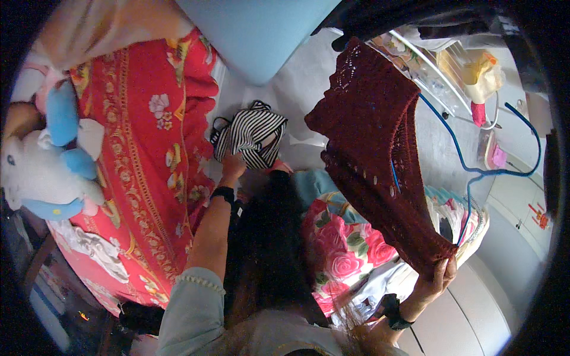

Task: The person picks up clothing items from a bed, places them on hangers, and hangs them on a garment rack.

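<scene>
My right hand grips a maroon knitted garment at its lower corner. That garment hangs on a blue hanger, whose hook curves out to the right. One hanger end shows beside my right fingers; most of the bar is hidden inside the knit. In front of me, my left hand holds the near edge of a black-and-white striped cloth item with dark straps. Whether it is a bag or a garment I cannot tell. Both wrists wear dark bands.
A red floral bedspread covers the bed at left, with a white and blue plush toy and a white cloth on it. Rose-patterned fabric lies in a heap at right. Beyond stands a white wire rack; a light-blue surface juts in ahead.
</scene>
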`<state>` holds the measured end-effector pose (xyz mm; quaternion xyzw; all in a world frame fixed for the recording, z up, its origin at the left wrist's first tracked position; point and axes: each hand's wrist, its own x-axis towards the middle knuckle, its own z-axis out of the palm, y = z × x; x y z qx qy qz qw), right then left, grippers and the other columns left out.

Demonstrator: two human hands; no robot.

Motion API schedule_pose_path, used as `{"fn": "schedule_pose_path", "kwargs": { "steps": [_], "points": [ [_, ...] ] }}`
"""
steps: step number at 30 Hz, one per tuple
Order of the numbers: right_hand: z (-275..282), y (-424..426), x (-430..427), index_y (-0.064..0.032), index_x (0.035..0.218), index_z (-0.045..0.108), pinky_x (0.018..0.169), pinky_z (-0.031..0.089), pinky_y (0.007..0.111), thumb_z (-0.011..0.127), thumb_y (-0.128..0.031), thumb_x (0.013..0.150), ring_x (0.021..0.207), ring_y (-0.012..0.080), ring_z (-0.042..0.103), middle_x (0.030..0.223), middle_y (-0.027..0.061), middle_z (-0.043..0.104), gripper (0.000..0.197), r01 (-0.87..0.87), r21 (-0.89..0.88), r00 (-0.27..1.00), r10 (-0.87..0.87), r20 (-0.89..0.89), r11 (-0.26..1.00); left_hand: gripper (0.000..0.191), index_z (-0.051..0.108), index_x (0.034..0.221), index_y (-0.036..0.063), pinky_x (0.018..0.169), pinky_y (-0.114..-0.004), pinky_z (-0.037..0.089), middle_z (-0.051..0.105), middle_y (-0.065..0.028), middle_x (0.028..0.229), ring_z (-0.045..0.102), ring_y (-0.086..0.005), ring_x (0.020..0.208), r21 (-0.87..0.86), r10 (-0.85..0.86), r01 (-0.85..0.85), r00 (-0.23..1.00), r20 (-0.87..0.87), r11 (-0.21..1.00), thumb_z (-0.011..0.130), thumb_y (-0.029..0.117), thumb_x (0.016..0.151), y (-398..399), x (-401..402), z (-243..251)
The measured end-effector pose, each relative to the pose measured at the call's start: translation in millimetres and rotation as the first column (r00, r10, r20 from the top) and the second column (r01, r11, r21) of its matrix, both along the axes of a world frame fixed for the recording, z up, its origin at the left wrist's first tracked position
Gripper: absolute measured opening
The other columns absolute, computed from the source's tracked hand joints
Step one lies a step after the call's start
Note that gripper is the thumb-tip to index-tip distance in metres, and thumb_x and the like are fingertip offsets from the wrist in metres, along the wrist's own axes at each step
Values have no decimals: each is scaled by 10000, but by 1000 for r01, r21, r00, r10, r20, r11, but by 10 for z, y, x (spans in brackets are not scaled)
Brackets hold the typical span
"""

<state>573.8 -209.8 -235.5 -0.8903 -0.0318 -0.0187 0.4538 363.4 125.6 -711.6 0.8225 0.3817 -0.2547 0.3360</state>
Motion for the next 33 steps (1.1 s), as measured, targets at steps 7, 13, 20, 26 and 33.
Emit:
{"fn": "schedule_pose_path", "kwargs": {
  "steps": [7, 13, 20, 26, 33],
  "points": [
    [-77, 34, -2, 58, 1052, 520, 883, 403, 360, 550, -199, 854, 986, 214, 524, 1047, 145, 559, 326, 37, 8, 997, -36, -71, 999, 270, 620, 979, 61, 862, -467, 388, 474, -216, 1152, 429, -366, 1080, 41, 138, -135, 985, -105, 990, 524, 189, 761, -1, -84, -549],
    [121, 83, 17, 68, 1052, 534, 855, 413, 319, 562, -213, 842, 961, 192, 527, 1041, 125, 559, 353, -119, -295, 992, 129, 14, 948, 205, 645, 861, 53, 790, -457, 418, 551, -200, 998, 505, -363, 940, 13, 242, -242, 970, 24, 970, 502, 166, 767, 33, -85, -404],
    [1162, 426, 10, 61, 1004, 583, 782, 393, 246, 530, -177, 857, 799, 130, 522, 882, 62, 592, 285, -19, 162, 970, 58, -238, 987, 206, 661, 648, 68, 714, -422, 452, 617, -170, 831, 579, -327, 787, -103, 331, -319, 838, 434, 942, 472, 83, 728, 21, -1, 920],
    [2323, 407, -67, 57, 872, 590, 576, 272, 194, 571, -166, 833, 641, 48, 371, 688, -52, 473, 227, -44, 57, 989, 52, -141, 997, 204, 666, 665, 73, 705, -383, 463, 625, -142, 738, 592, -296, 755, -100, 47, 18, 790, 612, 995, 473, 11, 671, 213, 184, 3842],
    [3409, 206, -295, 72, 900, 616, 599, 382, 207, 588, -144, 819, 671, 72, 490, 715, 18, 582, 232, -71, 268, 997, 77, -11, 961, 236, 662, 783, 7, 705, -351, 448, 612, -175, 750, 589, -314, 746, -98, -38, 156, 691, 722, 983, 428, 43, 790, 177, 176, 5928]
  ]
}}
